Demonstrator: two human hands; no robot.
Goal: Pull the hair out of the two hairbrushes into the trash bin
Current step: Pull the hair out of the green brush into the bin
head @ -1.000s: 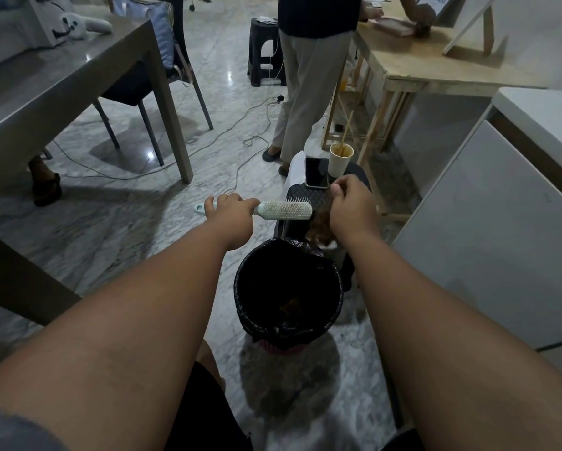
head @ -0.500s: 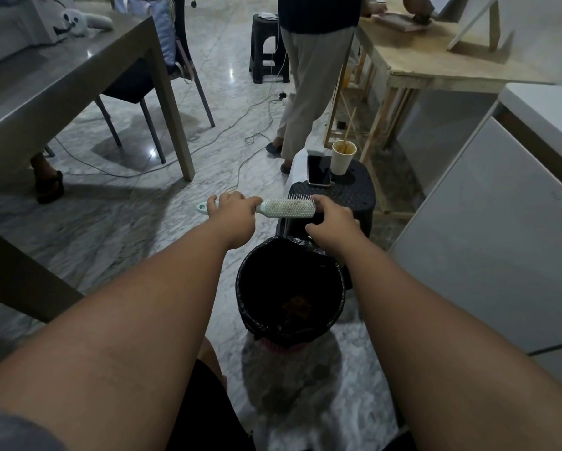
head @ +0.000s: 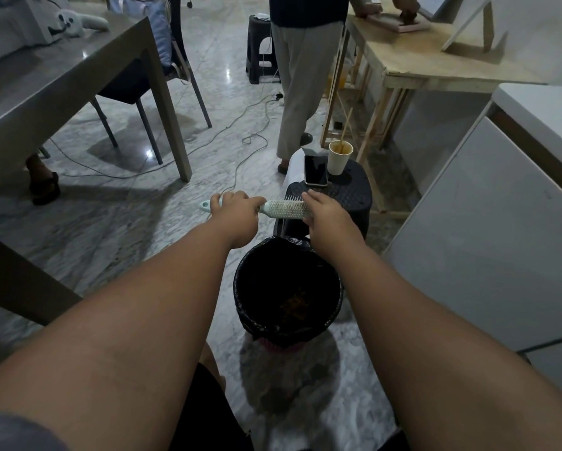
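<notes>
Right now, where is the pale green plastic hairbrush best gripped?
By the slim handle of the pale green hairbrush, from the left, as the left hand does: it lies level near the black-lined trash bin, bristled head left to the right hand.

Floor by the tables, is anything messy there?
Yes: thin grey cables trail loose and looped across the shiny marble floor, close to the standing person, right where someone might trip.
</notes>
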